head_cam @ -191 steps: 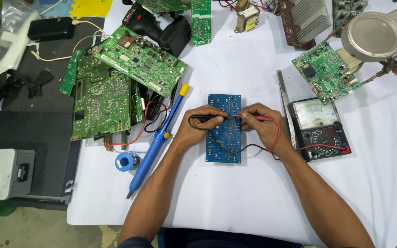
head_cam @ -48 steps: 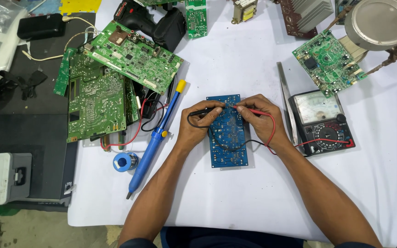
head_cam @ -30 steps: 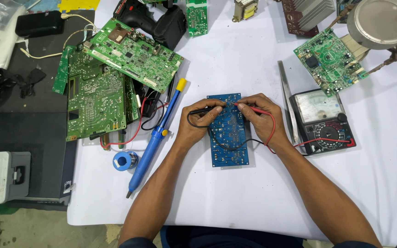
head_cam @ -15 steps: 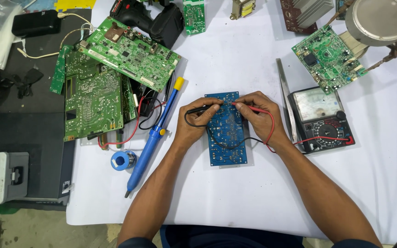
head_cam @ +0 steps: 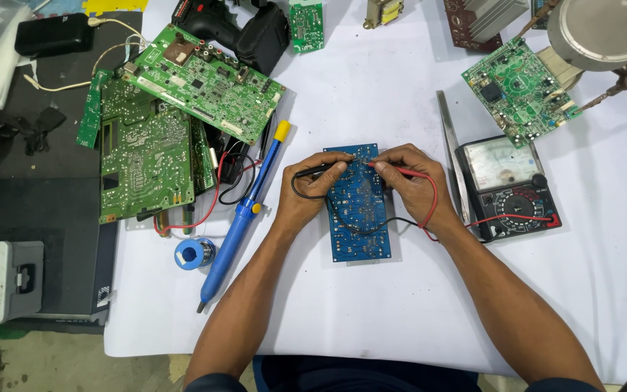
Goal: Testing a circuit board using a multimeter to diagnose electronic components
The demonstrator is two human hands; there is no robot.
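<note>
Two probes are pinched against the blue circuit board [head_cam: 358, 205], which lies lengthwise away from the person between both hands, the black probe [head_cam: 318, 169] by the left hand [head_cam: 306, 197] and the red probe [head_cam: 400, 171] by the right hand [head_cam: 414, 185], their tips meeting near its far end.

We see a blue circuit board [head_cam: 358, 207], matt w/ tiny shiny solder dots. Probes: black plastic probe [head_cam: 315, 171], red plastic probe [head_cam: 400, 171], leads look rubbery. Multimeter [head_cam: 508, 187] is black matt plastic w/ a glossy clear window. Table cover [head_cam: 371, 305] is white cloth or paper, slightly creased. Desoldering pump [head_cam: 244, 215]: smooth blue plastic, yellow cap. Round lamp head [head_cam: 600, 30]: dull brushed metal.
</note>
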